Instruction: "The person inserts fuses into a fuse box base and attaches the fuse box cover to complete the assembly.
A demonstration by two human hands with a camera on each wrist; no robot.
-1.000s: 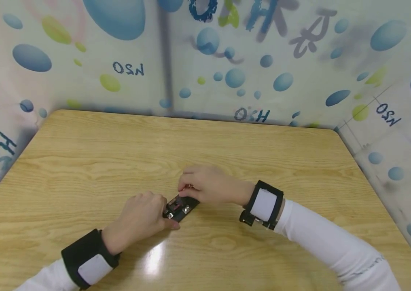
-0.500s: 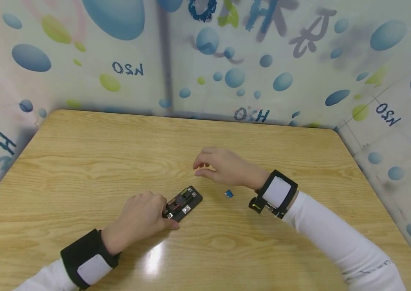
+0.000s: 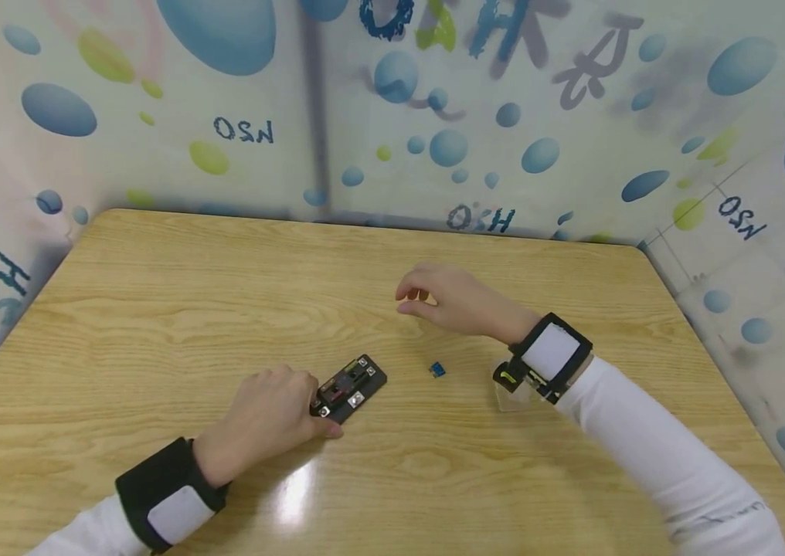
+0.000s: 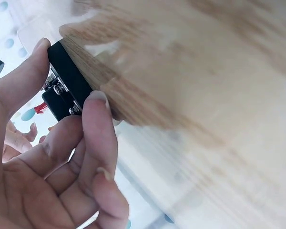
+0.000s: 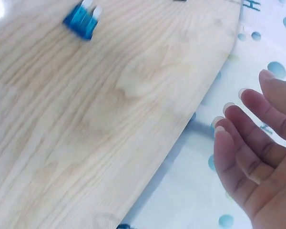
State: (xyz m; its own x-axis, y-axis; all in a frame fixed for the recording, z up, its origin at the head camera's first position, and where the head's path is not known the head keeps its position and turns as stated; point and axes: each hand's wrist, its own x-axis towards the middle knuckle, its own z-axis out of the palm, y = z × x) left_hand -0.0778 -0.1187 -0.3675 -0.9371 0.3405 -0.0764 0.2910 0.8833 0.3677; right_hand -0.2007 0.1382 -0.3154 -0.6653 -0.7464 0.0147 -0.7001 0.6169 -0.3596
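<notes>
My left hand holds the near left end of a black fuse block with metal screw terminals, lying on the table. In the left wrist view the thumb and fingertips pinch the edges of its black base. A blue blade fuse lies on the table right of the block; the right wrist view shows its two metal prongs on the blue body. My right hand hovers beyond the fuse, fingers loosely bent, thumb apart, holding nothing.
A small clear plastic box sits on the wooden table, partly hidden under the right wristband. Patterned cloth walls rise behind and beside the table.
My right hand has left the block and drawn away to the right and back. The blue fuse has come into view on the table. The left hand keeps its hold.
</notes>
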